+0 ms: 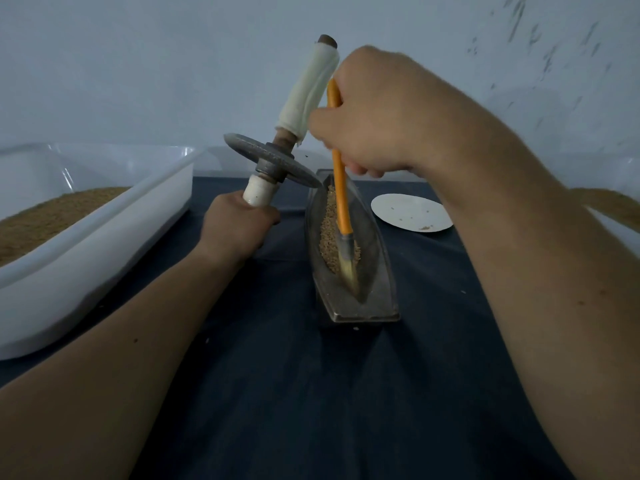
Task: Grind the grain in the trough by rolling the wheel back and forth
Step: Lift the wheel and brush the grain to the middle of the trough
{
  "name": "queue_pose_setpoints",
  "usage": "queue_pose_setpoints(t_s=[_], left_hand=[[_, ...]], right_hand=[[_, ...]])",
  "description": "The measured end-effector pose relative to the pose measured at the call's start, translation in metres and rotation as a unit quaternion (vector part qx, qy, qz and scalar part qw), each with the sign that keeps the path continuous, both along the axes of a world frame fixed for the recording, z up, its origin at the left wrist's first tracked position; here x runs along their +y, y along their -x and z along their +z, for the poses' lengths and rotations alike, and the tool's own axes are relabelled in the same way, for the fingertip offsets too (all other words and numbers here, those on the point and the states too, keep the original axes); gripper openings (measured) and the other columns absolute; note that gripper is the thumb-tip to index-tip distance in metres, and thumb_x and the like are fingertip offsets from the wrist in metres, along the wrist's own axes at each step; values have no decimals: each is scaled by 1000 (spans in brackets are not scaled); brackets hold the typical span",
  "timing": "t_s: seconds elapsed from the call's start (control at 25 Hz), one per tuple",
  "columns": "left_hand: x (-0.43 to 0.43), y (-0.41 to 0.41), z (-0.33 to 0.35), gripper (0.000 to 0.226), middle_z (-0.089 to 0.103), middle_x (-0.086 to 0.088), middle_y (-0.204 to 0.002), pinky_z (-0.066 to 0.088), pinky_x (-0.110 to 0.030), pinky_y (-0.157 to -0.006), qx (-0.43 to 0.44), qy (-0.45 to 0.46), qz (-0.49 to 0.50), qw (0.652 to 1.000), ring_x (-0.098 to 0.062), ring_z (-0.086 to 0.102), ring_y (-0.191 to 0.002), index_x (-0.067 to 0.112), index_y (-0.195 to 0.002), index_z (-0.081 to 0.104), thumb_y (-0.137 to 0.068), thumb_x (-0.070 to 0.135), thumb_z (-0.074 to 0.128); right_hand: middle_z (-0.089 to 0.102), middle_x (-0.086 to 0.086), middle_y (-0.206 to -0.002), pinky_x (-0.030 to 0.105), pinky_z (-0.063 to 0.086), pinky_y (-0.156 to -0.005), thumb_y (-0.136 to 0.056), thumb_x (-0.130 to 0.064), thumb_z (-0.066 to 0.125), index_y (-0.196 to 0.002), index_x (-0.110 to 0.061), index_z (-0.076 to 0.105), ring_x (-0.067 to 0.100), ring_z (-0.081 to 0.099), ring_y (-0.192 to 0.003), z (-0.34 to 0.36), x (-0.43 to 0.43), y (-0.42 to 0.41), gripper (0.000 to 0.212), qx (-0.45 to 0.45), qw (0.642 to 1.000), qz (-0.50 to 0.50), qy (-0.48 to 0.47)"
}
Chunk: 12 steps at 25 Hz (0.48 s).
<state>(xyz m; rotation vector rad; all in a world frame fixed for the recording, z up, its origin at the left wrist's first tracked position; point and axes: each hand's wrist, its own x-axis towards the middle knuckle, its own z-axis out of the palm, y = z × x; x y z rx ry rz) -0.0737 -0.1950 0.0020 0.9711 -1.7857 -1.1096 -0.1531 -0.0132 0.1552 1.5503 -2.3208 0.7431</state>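
The left hand [239,226] grips the lower wrapped handle of the wheel [273,164], its disc tilted just above that hand, rim near the far end of the trough [363,316]. The right hand [374,123] clasps an orange brush [341,195] reaching down below it, bristles in the grain [327,237] there.

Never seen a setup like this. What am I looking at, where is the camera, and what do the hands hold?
No machine: a person's bare hands, filmed from a camera on their head. On a dark cloth stands a boat-shaped metal trough holding grain. The left hand grips one wrapped end of the axle of a metal wheel, raised and tilted. The right hand holds an orange-handled brush, bristles down in the grain. A white tub sits left, a paper plate right.
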Motion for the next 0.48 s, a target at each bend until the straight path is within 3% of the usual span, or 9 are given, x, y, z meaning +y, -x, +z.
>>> queue_pose_setpoints(t_s=[0.12, 0.32, 0.48], left_hand=[[1, 0, 1, 17, 61, -4, -60, 48, -33, -53, -1, -5, 3, 1000, -16, 55, -50, 13, -79, 66, -71, 25, 75], [1, 0, 2, 17, 62, -4, -61, 48, -33, -54, -2, -3, 0, 1000, -16, 55, -50, 13, -82, 66, -72, 24, 75], [0, 1, 1, 16, 60, -3, -58, 47, -33, -53, -2, 3, 2, 1000, -16, 54, -48, 13, -79, 66, -71, 24, 75]], right_hand=[[65, 6, -66, 26, 51, -48, -97, -24, 54, -72, -12, 53, 16, 62, -45, -9, -5, -3, 28, 15, 999, -15, -42], [69, 6, -72, 34, 62, -63, -99, -22, 49, -79, -13, 53, 20, 70, -54, -15, -10, 8, 23, 1, 999, -34, -10], [68, 3, -55, 19, 47, -41, -97, -23, 52, -76, -13, 57, 11, 64, -40, 1, -1, 9, 25, 9, 1000, -14, 16]])
